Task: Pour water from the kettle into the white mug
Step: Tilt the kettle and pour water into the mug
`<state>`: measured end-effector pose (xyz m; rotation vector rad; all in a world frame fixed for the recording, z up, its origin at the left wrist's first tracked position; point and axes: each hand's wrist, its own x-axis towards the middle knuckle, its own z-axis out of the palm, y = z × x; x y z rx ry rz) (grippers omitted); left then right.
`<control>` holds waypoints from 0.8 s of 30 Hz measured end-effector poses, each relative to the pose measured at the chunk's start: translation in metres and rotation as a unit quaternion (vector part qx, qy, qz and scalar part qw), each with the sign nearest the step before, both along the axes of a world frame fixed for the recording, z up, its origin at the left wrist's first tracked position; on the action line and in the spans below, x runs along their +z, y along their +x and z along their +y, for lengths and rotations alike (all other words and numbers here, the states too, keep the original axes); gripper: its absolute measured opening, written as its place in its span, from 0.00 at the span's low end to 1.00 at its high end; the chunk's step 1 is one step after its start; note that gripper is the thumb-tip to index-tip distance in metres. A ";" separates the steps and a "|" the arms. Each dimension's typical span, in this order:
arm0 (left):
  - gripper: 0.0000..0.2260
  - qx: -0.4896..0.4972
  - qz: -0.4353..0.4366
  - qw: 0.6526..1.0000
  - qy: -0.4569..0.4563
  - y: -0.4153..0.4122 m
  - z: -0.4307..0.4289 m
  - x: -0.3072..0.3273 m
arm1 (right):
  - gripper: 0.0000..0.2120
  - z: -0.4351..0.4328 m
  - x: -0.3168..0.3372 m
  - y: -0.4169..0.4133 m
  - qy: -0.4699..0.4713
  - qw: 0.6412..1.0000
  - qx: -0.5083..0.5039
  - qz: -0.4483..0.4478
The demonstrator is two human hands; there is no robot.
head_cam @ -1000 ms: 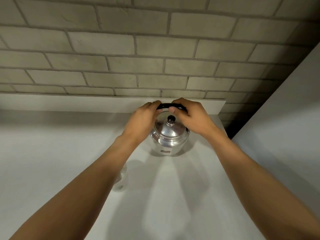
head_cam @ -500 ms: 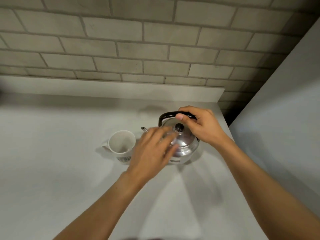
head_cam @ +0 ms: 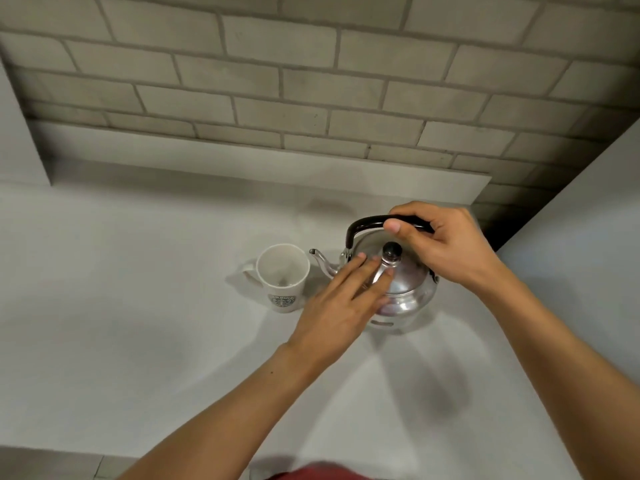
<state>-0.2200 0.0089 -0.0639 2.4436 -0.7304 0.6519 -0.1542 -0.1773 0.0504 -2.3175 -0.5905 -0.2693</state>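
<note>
A shiny steel kettle (head_cam: 407,292) with a black arched handle and a black lid knob stands on the white counter (head_cam: 138,306), its spout pointing left. My right hand (head_cam: 440,247) grips the black handle from the right. My left hand (head_cam: 343,303) lies flat with fingers spread on the kettle's lid, its fingertips beside the knob. A white mug (head_cam: 282,277) with a round green logo stands upright just left of the spout, its handle turned to the left. The mug looks empty.
A grey brick wall (head_cam: 311,81) rises behind the counter above a low white upstand. A white panel (head_cam: 588,220) closes the right side close to the kettle. The counter's front edge runs along the bottom left, and red cloth shows at the bottom middle.
My left hand let go of the handle and came down flat onto the lid. The kettle has shifted toward me on the counter. The view dropped, and the mug came into sight.
</note>
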 end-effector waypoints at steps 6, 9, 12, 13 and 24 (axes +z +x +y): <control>0.16 0.041 -0.051 0.996 -0.066 -0.010 -0.003 0.019 | 0.11 0.018 0.035 0.002 -0.058 0.998 0.024 -0.012; 0.16 0.049 -0.044 0.992 -0.112 -0.016 -0.004 0.030 | 0.11 0.027 0.051 0.002 -0.088 0.995 0.047 -0.014; 0.16 0.043 -0.030 0.987 -0.149 -0.020 -0.005 0.036 | 0.10 0.037 0.060 0.005 -0.114 0.991 0.064 -0.029; 0.16 0.041 -0.023 0.986 -0.160 -0.022 -0.004 0.037 | 0.10 0.040 0.062 0.006 -0.119 0.990 0.068 -0.029; 0.17 0.044 0.026 0.964 -0.261 -0.022 -0.006 0.027 | 0.13 0.070 0.073 0.015 -0.235 0.964 0.117 -0.034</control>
